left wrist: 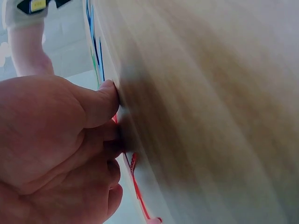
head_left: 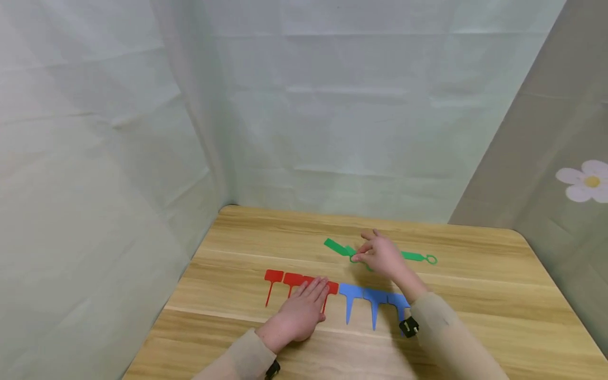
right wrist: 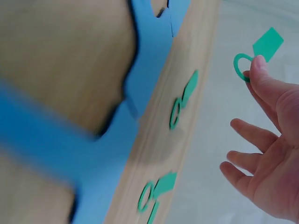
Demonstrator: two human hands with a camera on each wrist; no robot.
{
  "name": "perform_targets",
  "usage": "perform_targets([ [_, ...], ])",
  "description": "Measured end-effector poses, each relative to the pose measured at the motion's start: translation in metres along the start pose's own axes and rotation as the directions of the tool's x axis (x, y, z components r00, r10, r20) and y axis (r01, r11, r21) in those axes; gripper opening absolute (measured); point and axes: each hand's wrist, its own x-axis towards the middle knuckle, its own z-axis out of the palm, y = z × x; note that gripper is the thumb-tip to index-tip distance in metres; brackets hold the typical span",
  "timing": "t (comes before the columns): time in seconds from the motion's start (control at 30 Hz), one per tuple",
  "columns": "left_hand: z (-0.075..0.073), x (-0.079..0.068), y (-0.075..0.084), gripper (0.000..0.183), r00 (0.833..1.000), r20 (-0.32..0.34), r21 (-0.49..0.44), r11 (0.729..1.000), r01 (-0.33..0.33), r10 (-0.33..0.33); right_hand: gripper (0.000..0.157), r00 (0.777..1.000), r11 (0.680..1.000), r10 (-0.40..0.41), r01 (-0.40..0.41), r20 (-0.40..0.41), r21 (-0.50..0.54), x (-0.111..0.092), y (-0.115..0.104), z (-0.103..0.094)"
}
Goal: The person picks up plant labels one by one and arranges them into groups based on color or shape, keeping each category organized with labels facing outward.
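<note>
My right hand [head_left: 382, 257] hovers over the far part of the table and pinches a green ring-ended plant tag [right wrist: 267, 45] between thumb and index finger, its other fingers spread. Below it, more green tags lie on the wood, one to the left [head_left: 336, 247] and one to the right [head_left: 412, 256], its ring outermost. My left hand [head_left: 304, 312] rests with straight fingers on a row of red T-shaped plant labels [head_left: 273, 276], partly covering several. Three blue T-shaped plant labels [head_left: 351, 291] continue that row under the right forearm, which overlaps the rightmost one.
The wooden table [head_left: 228, 316] has pale cloth walls [head_left: 356, 132] at its back and sides. A white flower print [head_left: 589, 182] shows on the right-hand cloth. Each sleeve carries a small black device, the right one [head_left: 409, 327] close beside the blue labels.
</note>
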Motion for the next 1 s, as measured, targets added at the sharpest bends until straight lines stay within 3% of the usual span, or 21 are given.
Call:
perform_targets([
  [0.13, -0.001, -0.001, 0.0, 0.072, 1.0, 0.005, 0.02, 1.0, 0.003, -0.003, 0.013, 0.998, 0.994, 0.053, -0.052, -0.013, 0.097, -0.028, 0.011, -0.012],
  [0.27, -0.004, -0.004, -0.001, 0.071, 1.0, -0.001, 0.051, 0.999, -0.005, 0.005, 0.014, 0.992, 0.988, 0.109, -0.101, -0.063, 0.119, -0.055, 0.025, -0.025],
  [0.5, -0.003, -0.008, -0.003, 0.069, 1.0, -0.023, 0.067, 0.998, 0.001, 0.0, 0.028, 0.955, 0.963, 0.242, -0.214, -0.173, 0.166, -0.101, 0.052, -0.046],
  [0.7, 0.001, -0.007, -0.006, 0.069, 0.999, -0.036, 0.089, 0.996, 0.006, -0.003, 0.036, 0.921, 0.938, 0.334, -0.305, -0.201, 0.163, -0.137, 0.071, -0.061],
  [1.0, -0.001, -0.008, -0.004, 0.07, 0.999, -0.033, 0.081, 0.997, 0.008, -0.006, 0.039, 0.887, 0.9, 0.432, -0.411, -0.166, 0.143, -0.18, 0.087, -0.065],
])
